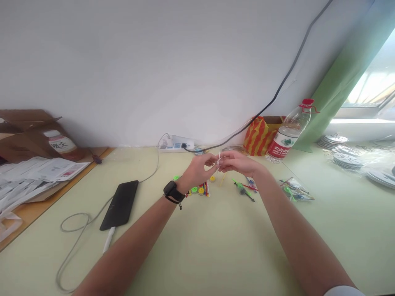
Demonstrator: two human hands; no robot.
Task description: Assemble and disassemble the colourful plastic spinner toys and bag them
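Note:
My left hand point(202, 166), with a black watch point(173, 192) on its wrist, and my right hand point(237, 162) meet above the table. Both are closed, fingertips pinched around a thin white stick-like piece point(219, 158) held upright; its lower part is partly hidden by the fingers. Below my left hand lie small parts with green caps point(194, 190) and yellow caps point(201, 191) among coloured sticks. A thin yellow stick point(222, 179) shows under my right hand. Just right of it is a green and black arrow-tipped spinner point(242, 189).
A black tablet point(120, 205) on a cable lies left. A power strip point(175, 146) sits by the wall. At right stand a water bottle point(286, 131) and a striped bag point(261, 135), near a clear packet of parts point(294, 191) and stacked white discs point(348, 160).

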